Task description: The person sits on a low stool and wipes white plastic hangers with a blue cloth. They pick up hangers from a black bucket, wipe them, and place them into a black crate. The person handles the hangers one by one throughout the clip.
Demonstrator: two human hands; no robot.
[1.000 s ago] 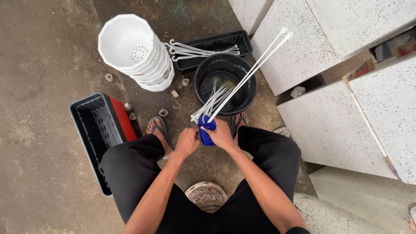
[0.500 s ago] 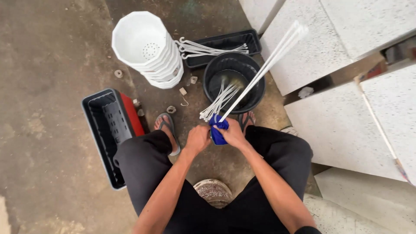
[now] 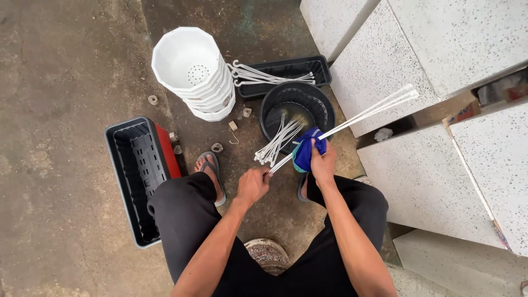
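Observation:
My left hand point(image 3: 253, 186) pinches the near end of a few long white plastic rods point(image 3: 367, 111) that slant up to the right. My right hand point(image 3: 322, 163) is closed around a blue cloth point(image 3: 305, 152) wrapped on those rods, a little further along them. Just beyond my hands, a bundle of white rods point(image 3: 276, 141) leans out of a round black bucket point(image 3: 324, 104). I am seated low, knees apart, my sandalled left foot point(image 3: 209, 168) on the concrete floor.
A stack of white perforated pots point(image 3: 192, 66) stands left of the bucket. A black trough point(image 3: 286, 70) behind holds more white rods. A black rectangular planter with a red side point(image 3: 137, 176) lies at my left. Speckled stone slabs point(image 3: 440, 49) fill the right side.
My hands have separated: the left slid back toward me along the rods while the right stays on the blue cloth. The rods' far ends now sit lower, pointing more to the right.

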